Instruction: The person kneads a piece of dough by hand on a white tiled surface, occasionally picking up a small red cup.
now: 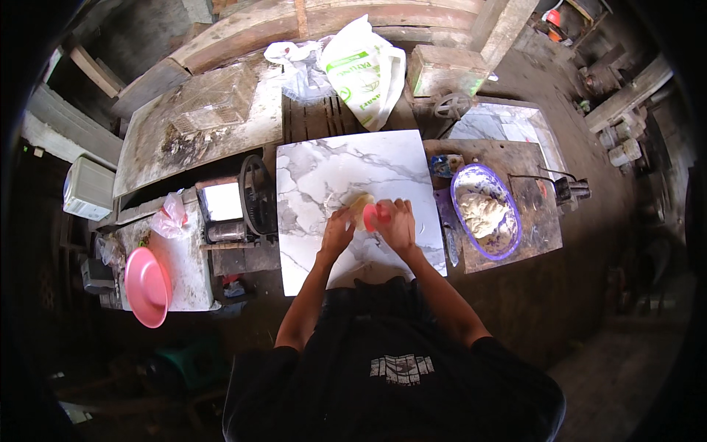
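Note:
On the white marble-patterned tabletop (317,173), a small pale yellow piece of dough (361,201) lies between my hands. My left hand (339,231) has its fingers curled at the left edge of the dough. In my right hand (398,225) is a small pink-red plastic piece (374,216), held close over the dough. My fingers cover part of it, so its full shape does not show. Off to the right, a purple oval basin (457,221) holds a large lump of pale dough (482,214).
Left of the tabletop stands a roller machine with a dark wheel (257,193). Beyond it are a pink basin (147,287) and a pink-white plastic bag (171,216). A white-green sack (364,74) stands behind. A crank-handled metal device (571,189) sits at the right bench's edge.

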Motion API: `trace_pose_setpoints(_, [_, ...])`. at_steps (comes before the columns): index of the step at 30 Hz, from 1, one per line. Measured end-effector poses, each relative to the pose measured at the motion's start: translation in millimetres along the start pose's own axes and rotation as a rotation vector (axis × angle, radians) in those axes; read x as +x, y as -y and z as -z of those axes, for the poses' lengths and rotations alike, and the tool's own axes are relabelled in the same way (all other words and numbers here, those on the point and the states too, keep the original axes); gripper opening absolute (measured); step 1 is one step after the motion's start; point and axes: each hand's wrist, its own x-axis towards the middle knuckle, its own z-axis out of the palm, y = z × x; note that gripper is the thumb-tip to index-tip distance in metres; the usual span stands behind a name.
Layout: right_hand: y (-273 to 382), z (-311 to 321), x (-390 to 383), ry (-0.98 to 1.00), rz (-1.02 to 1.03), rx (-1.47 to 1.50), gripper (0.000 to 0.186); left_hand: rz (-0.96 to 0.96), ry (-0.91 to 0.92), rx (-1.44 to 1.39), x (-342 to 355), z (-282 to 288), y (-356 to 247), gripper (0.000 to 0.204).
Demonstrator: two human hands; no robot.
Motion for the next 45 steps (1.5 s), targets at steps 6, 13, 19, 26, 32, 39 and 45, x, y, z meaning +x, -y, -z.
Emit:
trace_pose_setpoints(6, [-13, -48, 36, -0.027, 0.110, 0.045, 0.017, 0.320, 0.174, -0.155, 8, 7, -15, 0.025])
trace_pose_setpoints(13, [-6, -64, 42, 0.141, 0.049, 0.145, 0.013, 0.212, 0.034, 0.096, -16, -1, -27, 0.029])
trace_pose_setpoints(19, [-5, -63, 28, 0.089, 0.101, -0.058, 0.013, 0.226, 0.067, 0.277, -42, -6, -47, 0.029])
trace_pose_setpoints(26, [-10, -56, 19, -0.014, 0.211, -0.058, 0.012, 0.275, 0.106, 0.314, -39, -8, -57, 0.028])
trace_pose_setpoints(32, [-12, -47, 7, -0.069, 0.319, -0.011, 0.014, 0.277, 0.162, 0.306, -27, 1, -50, 0.023])
trace_pose_setpoints(39, [-11, -42, -13, -0.126, 0.360, 0.114, 0.027, 0.248, 0.162, 0.348, -21, 2, -36, 0.030])
trace_pose_setpoints(45, [-12, -34, -28, -0.139, 0.305, 0.065, 0.022, 0.258, 0.207, 0.333, -19, 7, -43, 0.030])
